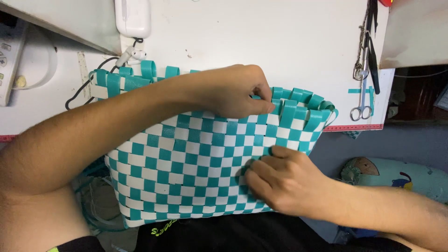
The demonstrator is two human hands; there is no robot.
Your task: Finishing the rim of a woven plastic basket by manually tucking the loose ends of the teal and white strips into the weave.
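A woven basket of teal and white plastic strips in a checker pattern lies on its side across my lap, its rim toward the white table. My left hand reaches over the rim and pinches the teal strip ends that stick up along the top edge. My right hand presses flat against the basket's woven side near the lower right, fingers curled onto the weave.
A white table stands ahead with a red measuring strip along its edge. Scissors hang at the right on a cord. A white charger and cable sit at the top left. Loose teal strips lie below left. A patterned cushion is at the right.
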